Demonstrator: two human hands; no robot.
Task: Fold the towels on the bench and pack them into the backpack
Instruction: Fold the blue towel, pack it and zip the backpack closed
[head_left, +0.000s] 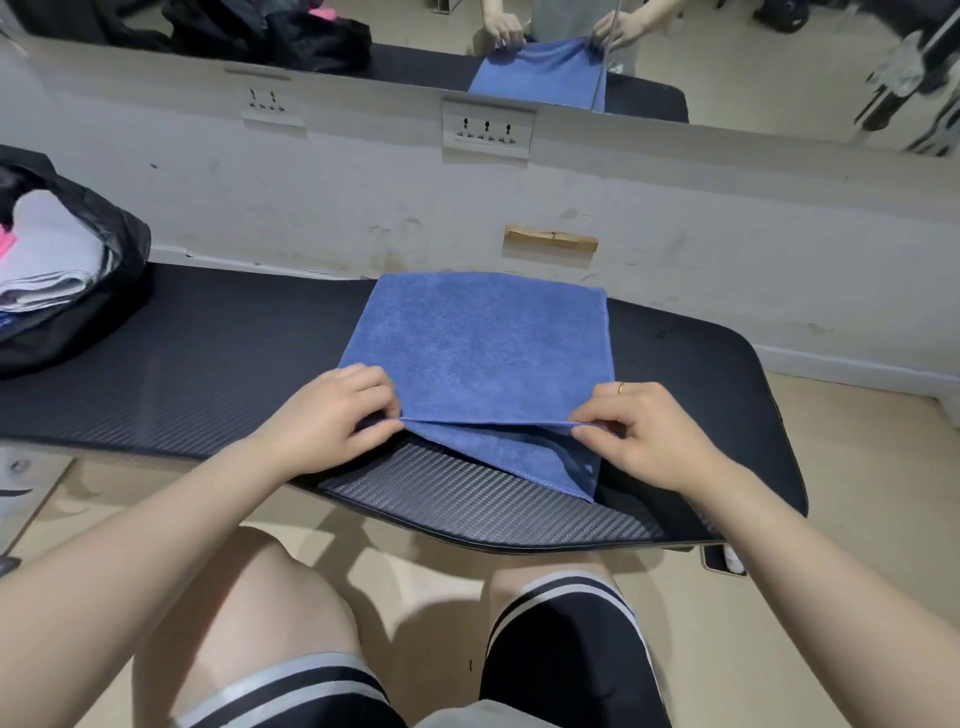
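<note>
We count one blue towel (478, 348) on the bench (208, 374), one black backpack (104, 291) at its left end, and two hands; our left hand (332, 415) pinches the towel's near left corner between thumb and curled fingers; our right hand (639, 431), wearing one ring (621, 387), pinches the near right corner the same way. The towel is plush and even in colour, lying flat mid-bench, a lower layer showing slantwise beneath the held edge; folded grey and white cloth sits in the open backpack. The bench is black, ribbed padding; behind it a scuffed white wall (363, 197) carries two socket plates and a mirror (675, 62); the floor is beige.
</note>
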